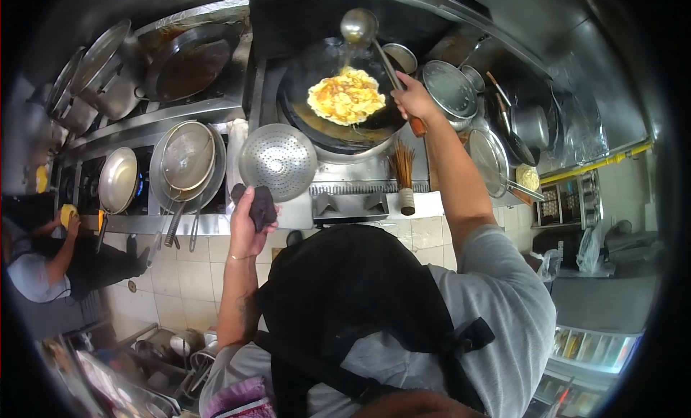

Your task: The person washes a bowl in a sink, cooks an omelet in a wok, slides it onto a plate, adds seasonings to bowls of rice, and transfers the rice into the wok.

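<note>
My right hand (pixel 414 99) is closed round the handle of a long metal ladle (pixel 359 26), whose bowl hangs over the far rim of a dark wok (pixel 291 94). Yellow cooked egg (pixel 347 96) lies in the wok, just below and left of the ladle's bowl. In my left hand (pixel 246 227) is a dark folded cloth (pixel 258 206), held at the counter's front edge. A round perforated strainer (pixel 278 162) rests right above that hand, left of the wok. A bamboo brush (pixel 405 177) stands in front of the wok.
At the left a pan (pixel 118 179) sits near a blue flame, beside stacked sieves (pixel 188 155). A large wok (pixel 188 64) is behind them. Pots and strainers (pixel 449 89) stand at the right. Another person (pixel 54 260) works at the far left, holding something yellow.
</note>
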`<control>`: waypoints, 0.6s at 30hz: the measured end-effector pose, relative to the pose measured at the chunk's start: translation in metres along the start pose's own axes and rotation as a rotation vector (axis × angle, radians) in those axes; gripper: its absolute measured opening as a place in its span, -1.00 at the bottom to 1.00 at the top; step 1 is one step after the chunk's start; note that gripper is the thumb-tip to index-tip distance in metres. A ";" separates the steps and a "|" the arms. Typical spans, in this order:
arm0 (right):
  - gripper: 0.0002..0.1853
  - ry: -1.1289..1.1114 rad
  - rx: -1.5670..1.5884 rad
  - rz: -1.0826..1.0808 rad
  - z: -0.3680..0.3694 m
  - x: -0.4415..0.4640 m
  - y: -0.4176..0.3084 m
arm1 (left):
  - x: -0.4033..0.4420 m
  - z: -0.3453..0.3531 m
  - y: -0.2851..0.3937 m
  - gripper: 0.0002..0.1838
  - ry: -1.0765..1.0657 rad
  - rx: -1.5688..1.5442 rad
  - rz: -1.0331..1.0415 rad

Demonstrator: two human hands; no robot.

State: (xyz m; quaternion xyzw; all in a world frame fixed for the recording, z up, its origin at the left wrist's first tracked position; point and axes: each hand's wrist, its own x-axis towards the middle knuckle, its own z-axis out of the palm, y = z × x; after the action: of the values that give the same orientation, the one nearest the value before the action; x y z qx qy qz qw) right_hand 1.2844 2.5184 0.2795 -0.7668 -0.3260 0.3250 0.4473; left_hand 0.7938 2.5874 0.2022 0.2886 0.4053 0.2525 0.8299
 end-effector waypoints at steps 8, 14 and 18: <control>-0.23 0.234 -0.776 -0.108 -0.045 -0.081 0.117 | 0.004 0.049 -0.043 -0.53 -0.151 -0.007 -0.078; -0.23 -0.019 -0.478 -0.032 0.038 -0.173 0.125 | 0.008 0.072 -0.053 -0.55 -0.174 0.029 -0.105; -0.23 0.000 -0.540 -0.089 0.012 -0.169 0.090 | 0.010 0.075 -0.055 -0.55 -0.192 0.068 -0.094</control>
State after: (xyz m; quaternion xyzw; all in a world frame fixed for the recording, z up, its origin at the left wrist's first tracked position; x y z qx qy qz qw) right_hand 1.1961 2.3553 0.2289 -0.8432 -0.4342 0.2064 0.2406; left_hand 0.8711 2.5347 0.1976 0.3201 0.3451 0.1707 0.8656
